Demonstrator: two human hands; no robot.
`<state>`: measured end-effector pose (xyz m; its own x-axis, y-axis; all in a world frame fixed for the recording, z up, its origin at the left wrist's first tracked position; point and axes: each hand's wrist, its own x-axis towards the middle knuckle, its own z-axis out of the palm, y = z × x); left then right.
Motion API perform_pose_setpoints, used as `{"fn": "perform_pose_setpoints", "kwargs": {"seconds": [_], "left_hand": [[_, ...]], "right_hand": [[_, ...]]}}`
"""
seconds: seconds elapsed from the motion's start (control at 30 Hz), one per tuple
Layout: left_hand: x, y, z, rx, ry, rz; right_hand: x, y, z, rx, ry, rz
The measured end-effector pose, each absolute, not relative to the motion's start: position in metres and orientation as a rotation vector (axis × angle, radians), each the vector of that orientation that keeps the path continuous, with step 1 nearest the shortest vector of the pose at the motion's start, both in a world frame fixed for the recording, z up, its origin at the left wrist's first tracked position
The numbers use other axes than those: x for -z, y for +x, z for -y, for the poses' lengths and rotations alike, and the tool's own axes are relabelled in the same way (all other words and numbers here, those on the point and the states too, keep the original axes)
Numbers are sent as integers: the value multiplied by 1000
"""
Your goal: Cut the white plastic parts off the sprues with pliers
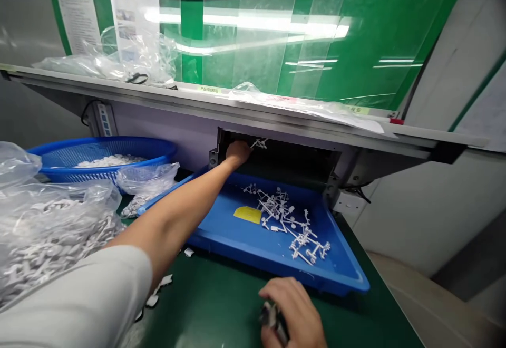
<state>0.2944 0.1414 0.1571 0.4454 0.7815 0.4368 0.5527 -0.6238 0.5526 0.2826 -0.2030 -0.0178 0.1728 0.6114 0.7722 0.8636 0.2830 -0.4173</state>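
Observation:
My left hand point(237, 153) reaches to the dark opening behind the blue tray, its fingers closed on a white plastic sprue point(260, 143). Below it, the blue tray point(237, 242) holds a pile of similar white sprues point(279, 208) and a yellow piece of paper point(247, 214). My right hand point(292, 311) is near the front edge of the green table, below the tray, with its fingers curled round a small dark metal tool point(272, 320). The tool is partly hidden and blurred.
At the left stand a blue basket point(158, 150) with white parts and clear bags point(59, 232) of white pieces. A metal shelf point(190, 100) crosses above the tray. Small white pieces point(152, 300) lie by my left sleeve. A socket box point(350, 203) is at the right.

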Motion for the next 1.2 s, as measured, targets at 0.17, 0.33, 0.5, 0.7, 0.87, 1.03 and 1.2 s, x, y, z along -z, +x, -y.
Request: {"fn": "perform_pose_setpoints", "kwargs": {"seconds": [0.17,0.33,0.5,0.7,0.87,1.03,1.2], "left_hand": [[-111,230,-31,-868,2194,-609],[-65,149,66,-341,1934,-370],[-56,112,77,-536,2023,-233],[-33,103,76,-633,2682,-42],[-24,102,65,-728,2978,-110],[-26,92,38,-896,2787,-326],[-17,90,43,-917,2633,-147]], "right_hand": [[-12,288,214,205,-1647,1021],[-18,278,219,55,-1657,947],[-8,271,219,-194,-1674,738],[-1,255,208,-539,-1438,475],[-1,260,209,-571,-1505,649],[5,267,212,-377,-2033,1080],[9,251,213,-162,-2142,1486]]}}
